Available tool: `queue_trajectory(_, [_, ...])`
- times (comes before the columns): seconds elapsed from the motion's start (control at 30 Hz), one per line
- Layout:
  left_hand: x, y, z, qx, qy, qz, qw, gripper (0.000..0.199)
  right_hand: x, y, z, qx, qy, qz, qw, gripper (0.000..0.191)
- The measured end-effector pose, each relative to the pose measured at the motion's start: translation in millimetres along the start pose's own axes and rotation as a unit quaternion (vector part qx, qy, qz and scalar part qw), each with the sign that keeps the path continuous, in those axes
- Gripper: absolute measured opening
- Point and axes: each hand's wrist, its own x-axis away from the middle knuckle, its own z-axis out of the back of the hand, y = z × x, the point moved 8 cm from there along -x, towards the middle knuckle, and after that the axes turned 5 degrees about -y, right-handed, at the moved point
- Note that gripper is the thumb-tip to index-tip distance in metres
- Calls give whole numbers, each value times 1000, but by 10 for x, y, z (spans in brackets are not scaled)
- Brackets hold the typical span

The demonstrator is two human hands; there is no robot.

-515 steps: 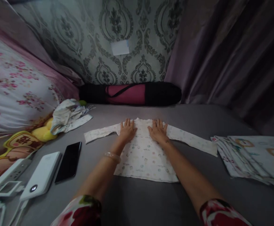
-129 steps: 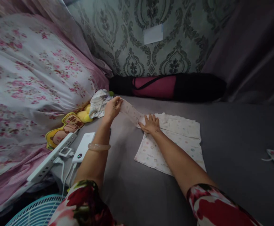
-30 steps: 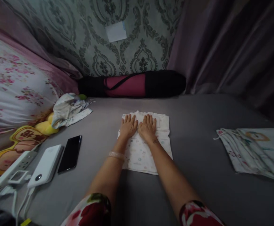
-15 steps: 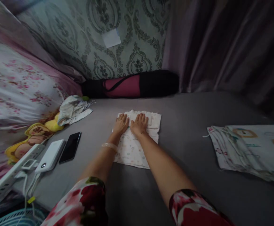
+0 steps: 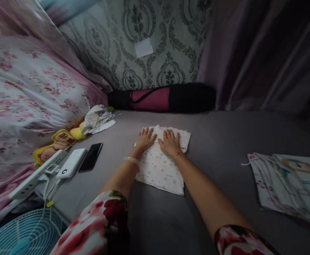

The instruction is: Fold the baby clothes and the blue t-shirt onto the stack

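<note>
the folded white printed garment (image 5: 160,168) lies at the middle of the grey surface (image 5: 221,156); the left hand (image 5: 145,139) and right hand (image 5: 170,143) rest flat, splayed, on its far part. a phone (image 5: 91,157) lies left, stacked cloths (image 5: 290,187) right.

Free gap between garment (image 5: 160,170) and stack (image 5: 290,189)

Left sleeve (image 5: 98,221) at seven o'clock, right sleeve (image 5: 242,241) at five, both red-and-white floral; pale bangle (image 5: 132,161); dark markings (image 5: 179,153) on left hand (image 5: 145,139) and right wrist (image 5: 176,151).
</note>
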Motion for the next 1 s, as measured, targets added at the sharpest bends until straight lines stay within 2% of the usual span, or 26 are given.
queue_trajectory(0.4, [-9, 32, -8, -5, -3, -9, 1000, 64, 12, -4, 17, 2, -5, 2, 1000, 64])
queue_trajectory(0.83, [-25, 33, -15, 3, -36, -17, 999, 67, 63, -35, 51, 8, 4, 3, 1000, 62])
queue_trajectory(0.93, [-65, 37, 5, 3, -56, -24, 998, 69, 49, -36, 70, 2, -13, -2, 1000, 62])
queue_trajectory(1.0, [-102, 20, 27, 5, -77, -34, 996, 68, 24, -9, 80, -14, -53, -2, 999, 63])
